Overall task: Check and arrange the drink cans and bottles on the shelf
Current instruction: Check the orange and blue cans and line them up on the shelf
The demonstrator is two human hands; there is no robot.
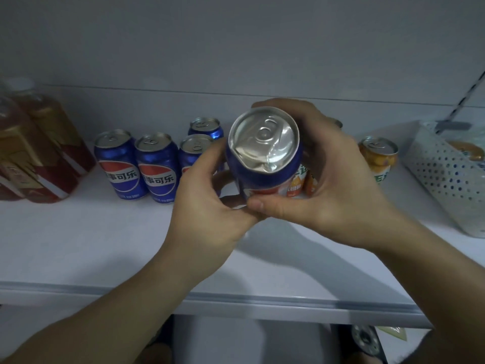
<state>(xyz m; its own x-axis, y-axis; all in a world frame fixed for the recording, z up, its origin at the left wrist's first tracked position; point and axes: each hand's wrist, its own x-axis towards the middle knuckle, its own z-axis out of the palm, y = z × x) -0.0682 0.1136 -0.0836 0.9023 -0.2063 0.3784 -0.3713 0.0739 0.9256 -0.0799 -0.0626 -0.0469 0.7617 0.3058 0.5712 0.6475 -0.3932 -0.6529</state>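
dim light, a plain grey wall behind a white shelf board.

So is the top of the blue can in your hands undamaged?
No, the silver lid of the blue can, held by the left hand and right hand, is visibly dented and creased.

On the white shelf, we read the Chinese characters "事可乐" beneath the red, white and blue Pepsi globe on the leftmost blue can; its neighbour, the second blue can, carries the same. We make out small print ending "330" at both bases. Lettering on the orange can and the amber bottles stays illegible to us.
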